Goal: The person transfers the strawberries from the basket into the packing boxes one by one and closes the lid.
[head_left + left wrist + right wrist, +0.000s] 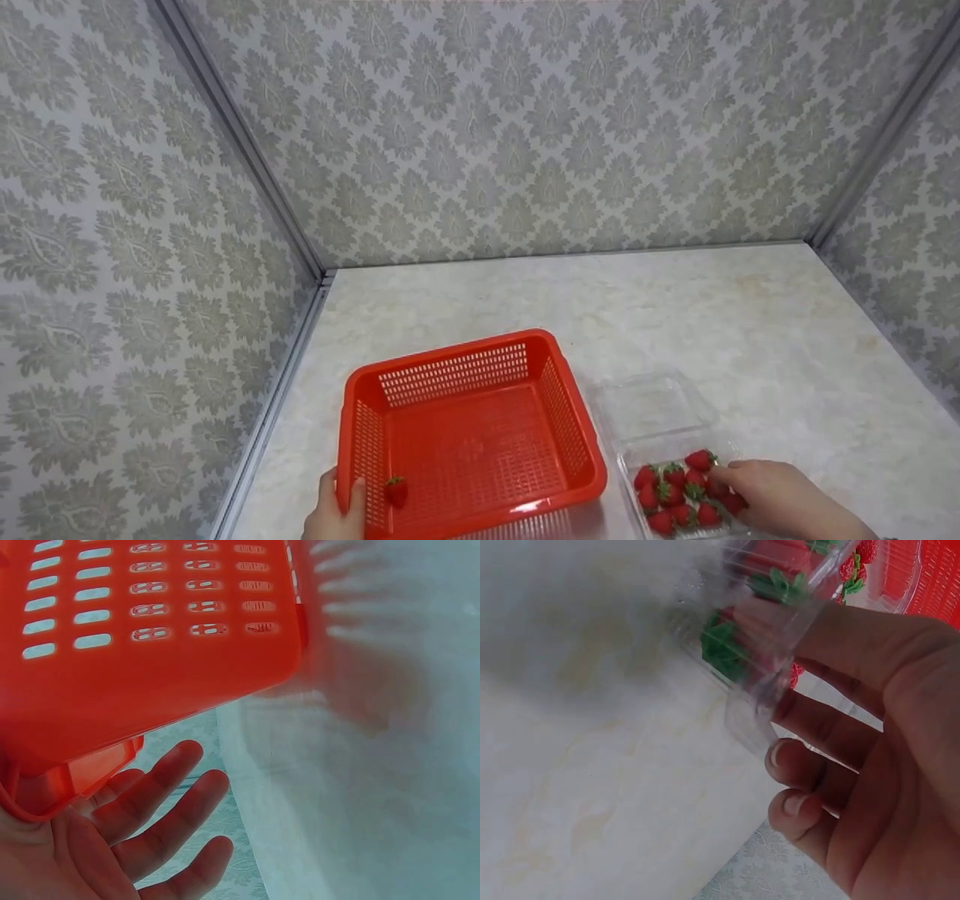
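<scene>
My left hand [335, 514] holds the left wall of a red plastic basket [469, 506], thumb over the rim and fingers outside. In the left wrist view those fingers [166, 814] spread below the basket's rim. One strawberry [396, 491] with green leaves lies inside the basket near that hand. At the right stands an open clear plastic box [634, 499] with several strawberries [673, 495]. My right hand [780, 495] reaches over the box's right side and pinches a strawberry [731, 652] there. The box wall partly blurs the fingertips in the right wrist view.
The box's clear lid [652, 405] lies folded back behind it, close to the basket's right side. Everything stands on a pale marbled table [600, 300]. Patterned walls [510, 135] enclose the table at the back, left and right.
</scene>
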`<move>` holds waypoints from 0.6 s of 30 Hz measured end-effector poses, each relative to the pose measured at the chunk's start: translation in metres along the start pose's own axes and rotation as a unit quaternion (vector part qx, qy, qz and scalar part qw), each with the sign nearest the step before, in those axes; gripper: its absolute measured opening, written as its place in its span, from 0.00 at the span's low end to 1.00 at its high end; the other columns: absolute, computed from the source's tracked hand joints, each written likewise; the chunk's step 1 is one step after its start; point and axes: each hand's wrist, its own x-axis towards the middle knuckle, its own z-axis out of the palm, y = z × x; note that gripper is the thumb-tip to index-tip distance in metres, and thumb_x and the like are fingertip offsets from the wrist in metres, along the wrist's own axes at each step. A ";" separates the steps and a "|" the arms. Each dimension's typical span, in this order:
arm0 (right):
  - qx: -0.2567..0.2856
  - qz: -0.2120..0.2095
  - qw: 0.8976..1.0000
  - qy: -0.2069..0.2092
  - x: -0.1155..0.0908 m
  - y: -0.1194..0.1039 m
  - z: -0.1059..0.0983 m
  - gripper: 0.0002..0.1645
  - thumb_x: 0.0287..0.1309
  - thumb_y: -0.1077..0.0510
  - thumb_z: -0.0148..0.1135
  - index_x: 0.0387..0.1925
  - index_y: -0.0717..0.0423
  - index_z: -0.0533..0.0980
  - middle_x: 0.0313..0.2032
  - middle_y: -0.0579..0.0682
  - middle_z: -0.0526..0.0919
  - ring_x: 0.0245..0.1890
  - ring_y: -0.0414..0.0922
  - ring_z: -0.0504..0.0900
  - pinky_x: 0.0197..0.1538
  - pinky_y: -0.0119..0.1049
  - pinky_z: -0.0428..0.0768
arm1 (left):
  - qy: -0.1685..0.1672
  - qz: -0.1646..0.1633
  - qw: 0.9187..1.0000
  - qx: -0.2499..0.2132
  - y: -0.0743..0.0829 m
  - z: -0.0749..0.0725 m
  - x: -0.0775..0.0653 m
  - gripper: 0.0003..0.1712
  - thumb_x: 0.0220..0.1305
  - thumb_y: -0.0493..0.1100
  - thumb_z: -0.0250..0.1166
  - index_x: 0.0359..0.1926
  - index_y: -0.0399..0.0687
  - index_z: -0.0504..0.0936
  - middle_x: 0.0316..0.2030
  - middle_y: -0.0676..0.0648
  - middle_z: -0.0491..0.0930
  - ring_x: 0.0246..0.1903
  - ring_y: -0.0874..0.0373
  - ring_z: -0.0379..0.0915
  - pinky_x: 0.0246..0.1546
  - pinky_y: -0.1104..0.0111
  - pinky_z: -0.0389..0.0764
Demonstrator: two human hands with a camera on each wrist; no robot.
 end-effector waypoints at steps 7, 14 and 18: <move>0.008 0.009 1.000 -0.001 0.002 -0.002 0.002 0.16 0.41 0.65 0.70 0.27 0.41 0.75 0.20 0.33 0.69 0.19 0.34 0.64 0.24 0.34 0.68 | -0.008 -0.008 1.000 -0.002 0.000 0.000 0.001 0.39 0.65 0.66 0.47 0.61 0.39 0.57 0.28 0.42 0.79 0.24 0.53 0.77 0.24 0.58 0.75; 0.020 0.004 1.000 -0.007 0.003 -0.001 0.001 0.14 0.45 0.64 0.68 0.28 0.40 0.75 0.20 0.32 0.69 0.19 0.34 0.65 0.24 0.33 0.69 | -0.017 -0.011 1.000 -0.002 -0.001 -0.001 0.002 0.40 0.65 0.66 0.46 0.61 0.38 0.56 0.30 0.42 0.79 0.25 0.53 0.78 0.25 0.58 0.76; 0.030 0.007 1.000 -0.008 0.002 0.000 -0.005 0.12 0.46 0.60 0.69 0.29 0.41 0.76 0.23 0.31 0.72 0.22 0.33 0.70 0.26 0.36 0.73 | -0.013 -0.008 1.000 -0.001 0.000 0.000 0.001 0.39 0.65 0.65 0.47 0.61 0.38 0.56 0.30 0.41 0.79 0.25 0.52 0.78 0.25 0.58 0.76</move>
